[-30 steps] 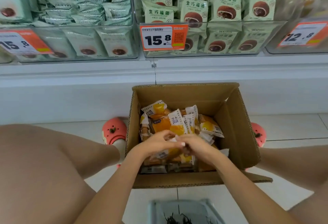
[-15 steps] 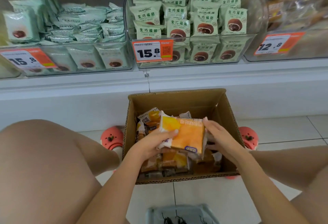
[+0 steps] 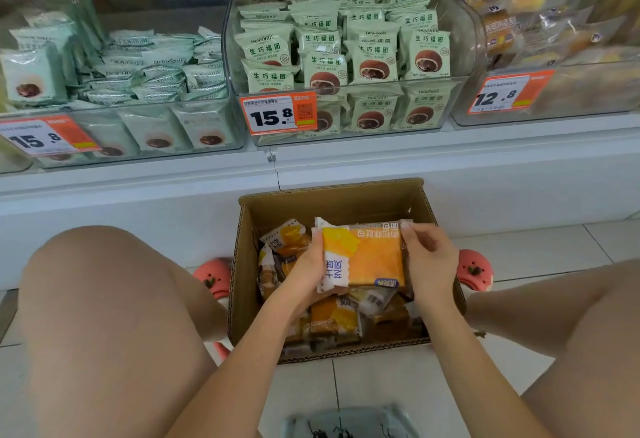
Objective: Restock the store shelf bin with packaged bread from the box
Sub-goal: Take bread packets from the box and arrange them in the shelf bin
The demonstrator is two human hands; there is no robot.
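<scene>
An open cardboard box (image 3: pixel 341 205) stands on the floor between my knees, holding several orange-and-white bread packs (image 3: pixel 332 319). I hold one or more such packs (image 3: pixel 367 257) flat above the box. My left hand (image 3: pixel 308 271) grips the left edge, and my right hand (image 3: pixel 429 261) grips the right edge. On the shelf at the upper right is a clear bin (image 3: pixel 561 87) with a 12.8 price tag, holding similar orange bread packs, blurred.
Two clear bins of green bun packs (image 3: pixel 346 56) (image 3: pixel 114 91), tagged 15.8, sit on the white shelf (image 3: pixel 450 160) above the box. My knees and pink shoes (image 3: pixel 213 278) flank the box. A grey object (image 3: pixel 346 423) lies at the bottom edge.
Both hands were down among the packs in the box, then lifted an orange pack out. My view has tilted up, showing more of the shelf bins.
</scene>
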